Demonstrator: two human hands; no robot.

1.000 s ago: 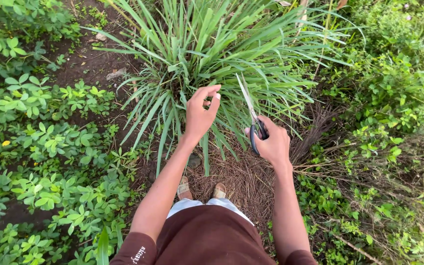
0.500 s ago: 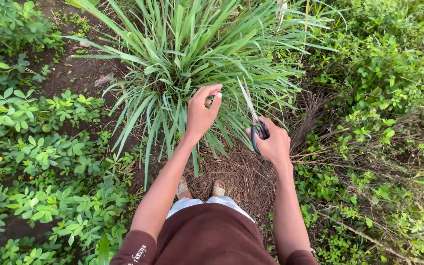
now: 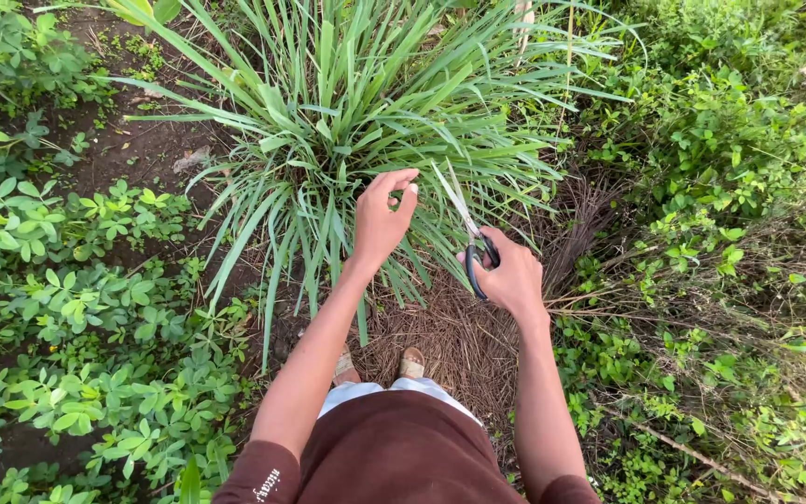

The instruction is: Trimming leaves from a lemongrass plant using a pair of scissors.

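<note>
A big clump of long green grass (image 3: 366, 103) grows straight ahead of me. My left hand (image 3: 381, 220) reaches into its near blades, thumb and forefinger pinched together at the tip; whether a blade is between them I cannot tell. My right hand (image 3: 513, 276) grips black-handled scissors (image 3: 471, 239), whose slim blades point up and left toward the grass, close to my left fingertips. My feet in sandals (image 3: 410, 362) stand on dry brown straw below the clump.
Low leafy ground cover (image 3: 76, 327) spreads on the left, with bare dark soil (image 3: 132, 149) beyond it. Tangled weeds and dry stems (image 3: 729, 280) crowd the right side. A mat of dry cut grass (image 3: 459, 336) lies around my feet.
My view has shifted so the clump sits lower and nearer. The scissors have tilted left, closer to my left fingertips. Both hands stay roughly where they were.
</note>
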